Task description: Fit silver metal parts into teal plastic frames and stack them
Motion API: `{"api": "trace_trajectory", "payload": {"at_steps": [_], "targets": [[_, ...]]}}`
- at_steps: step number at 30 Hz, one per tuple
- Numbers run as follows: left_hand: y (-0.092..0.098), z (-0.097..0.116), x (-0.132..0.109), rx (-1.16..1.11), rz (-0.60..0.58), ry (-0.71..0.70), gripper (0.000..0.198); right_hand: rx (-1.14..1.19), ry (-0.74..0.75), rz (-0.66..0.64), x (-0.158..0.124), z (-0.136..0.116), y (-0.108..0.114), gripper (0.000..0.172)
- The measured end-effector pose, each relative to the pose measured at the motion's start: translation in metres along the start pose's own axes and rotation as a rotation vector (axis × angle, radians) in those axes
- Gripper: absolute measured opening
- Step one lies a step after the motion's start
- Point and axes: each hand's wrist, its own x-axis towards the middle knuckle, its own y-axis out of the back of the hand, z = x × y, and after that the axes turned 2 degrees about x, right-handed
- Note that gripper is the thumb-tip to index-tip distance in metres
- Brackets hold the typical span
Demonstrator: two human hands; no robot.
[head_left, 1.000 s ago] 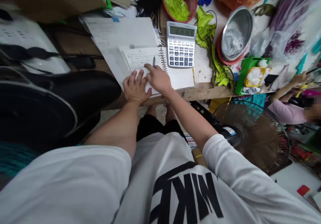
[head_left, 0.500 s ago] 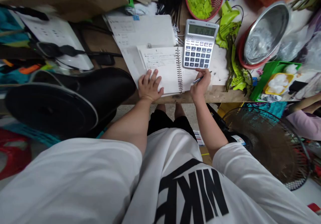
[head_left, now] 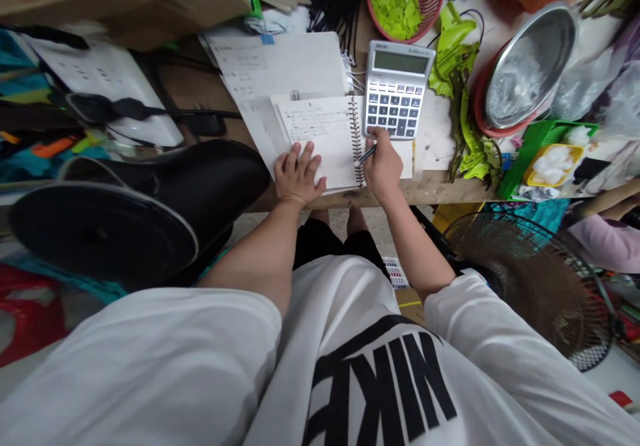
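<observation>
On the scuffed wooden worktop (head_left: 430,193), a white spiral notebook (head_left: 320,133) lies open just beside a silver desk calculator (head_left: 397,89); the left hand (head_left: 299,174) rests flat on the page, its grip open; the right hand (head_left: 384,169) has its grip clamped on a slim black pen (head_left: 367,155) near the binding.

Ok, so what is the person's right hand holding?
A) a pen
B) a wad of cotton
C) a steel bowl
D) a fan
A. The right hand grips a pen between its fingers, slanting across the wire spiral of the notebook, just below the calculator.
</observation>
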Motion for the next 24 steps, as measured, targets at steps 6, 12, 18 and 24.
{"api": "trace_trajectory", "payload": {"at_steps": [6,12,18,24], "targets": [[-0.002,-0.003,0.000,-0.008,0.025,-0.026,0.073,0.079,-0.117,0.137,-0.009,0.007,0.009,0.052],[-0.003,-0.004,0.000,-0.023,0.037,-0.034,0.074,0.004,-0.094,0.054,0.011,0.001,0.005,0.051],[-0.012,-0.010,0.004,-0.101,0.092,-0.065,0.075,0.004,-0.073,0.198,0.010,0.022,0.007,0.051],[-0.016,-0.013,0.006,-0.128,0.116,-0.092,0.074,0.012,-0.086,0.353,0.016,0.065,0.035,0.043]]}}
